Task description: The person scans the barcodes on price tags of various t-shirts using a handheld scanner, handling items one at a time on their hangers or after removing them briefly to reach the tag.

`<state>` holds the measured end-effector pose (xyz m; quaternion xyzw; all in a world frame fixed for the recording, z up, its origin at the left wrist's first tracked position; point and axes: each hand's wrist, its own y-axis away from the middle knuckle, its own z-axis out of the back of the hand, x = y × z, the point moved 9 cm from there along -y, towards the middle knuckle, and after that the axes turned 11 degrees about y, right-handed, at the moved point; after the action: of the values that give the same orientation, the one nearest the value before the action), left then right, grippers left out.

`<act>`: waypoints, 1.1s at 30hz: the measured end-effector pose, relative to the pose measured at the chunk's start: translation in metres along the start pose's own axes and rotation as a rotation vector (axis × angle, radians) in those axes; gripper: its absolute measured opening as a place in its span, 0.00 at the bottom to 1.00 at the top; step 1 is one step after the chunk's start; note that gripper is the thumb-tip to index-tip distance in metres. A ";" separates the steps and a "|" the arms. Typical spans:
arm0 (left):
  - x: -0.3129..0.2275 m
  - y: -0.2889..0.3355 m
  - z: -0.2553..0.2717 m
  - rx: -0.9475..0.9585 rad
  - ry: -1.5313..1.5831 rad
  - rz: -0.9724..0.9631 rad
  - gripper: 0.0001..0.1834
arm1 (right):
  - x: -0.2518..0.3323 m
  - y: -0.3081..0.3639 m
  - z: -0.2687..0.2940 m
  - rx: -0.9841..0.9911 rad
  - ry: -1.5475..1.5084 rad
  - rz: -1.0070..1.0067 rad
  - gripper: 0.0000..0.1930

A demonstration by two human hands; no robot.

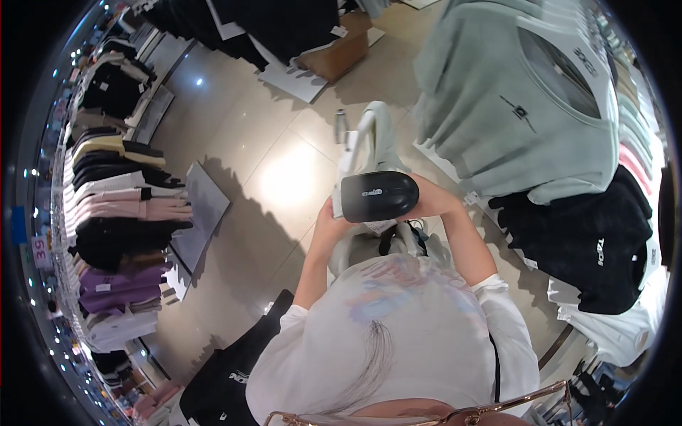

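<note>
In front of my chest a black, rounded handheld scanner [383, 197] is held up, its broad top toward me. My right hand [430, 197] wraps its right side from below, the fingertips hidden under it. My left hand [332, 226] is curled at its lower left edge; the scanner covers most of the fingers and whatever they hold. Just beyond the scanner are a white hanger [360, 142], slightly blurred, and a pale green garment [386, 138]. A small part of a white tag [379, 226] shows beneath the scanner.
At right, a rack carries pale green sweatshirts [490, 106] and black tops [579, 238] on white hangers. Another rack of pink garments [128, 202] and other colours lines the left, beside a grey-white low board [202, 213]. Black clothes [284, 28] hang ahead; a black garment [227, 376] is lower left.
</note>
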<state>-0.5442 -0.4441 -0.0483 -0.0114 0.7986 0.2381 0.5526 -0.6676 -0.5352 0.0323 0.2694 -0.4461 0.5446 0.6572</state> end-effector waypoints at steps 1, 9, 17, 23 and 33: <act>0.003 -0.001 0.001 0.058 0.025 0.052 0.26 | 0.006 -0.012 -0.003 -0.016 -0.105 -0.043 0.30; -0.026 -0.010 0.063 -0.097 -0.025 -0.094 0.23 | -0.007 -0.036 -0.027 -0.167 -0.233 -0.351 0.22; -0.026 -0.018 0.123 -0.457 0.184 -0.087 0.20 | -0.020 0.021 -0.049 -0.524 0.054 -0.599 0.25; -0.016 -0.023 0.139 -0.515 0.198 -0.117 0.21 | -0.036 0.038 -0.087 -0.390 -0.090 -0.725 0.25; -0.007 -0.027 0.149 -0.519 0.198 -0.089 0.21 | -0.024 0.029 -0.082 -0.429 -0.054 -0.735 0.25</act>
<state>-0.4035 -0.4110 -0.0926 -0.2108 0.7597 0.4080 0.4603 -0.6717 -0.4704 -0.0303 0.2820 -0.4407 0.1618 0.8367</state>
